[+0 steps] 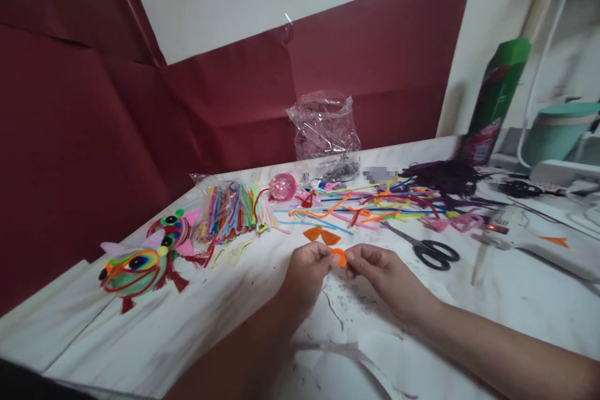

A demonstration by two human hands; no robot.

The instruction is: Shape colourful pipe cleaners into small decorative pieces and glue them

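Both hands meet over the white table (197, 325), pinching a small orange pipe-cleaner piece (339, 256) between them. My left hand (307, 269) grips its left end with closed fingers. My right hand (375, 265) pinches its right end. Just beyond the hands lie two orange fuzzy triangles (321, 235). Black-handled scissors (429, 250) rest to the right of my right hand. A spread of coloured pipe cleaners (370, 206) lies further back.
Two round craft fish figures (140, 265) sit at the left. A bundle of coloured strips (227, 209), a pink ball (282, 186) and a clear plastic bag (323, 125) are behind. A glue gun (525, 237), a green carton (494, 100) and a teal container (557, 131) stand at the right.
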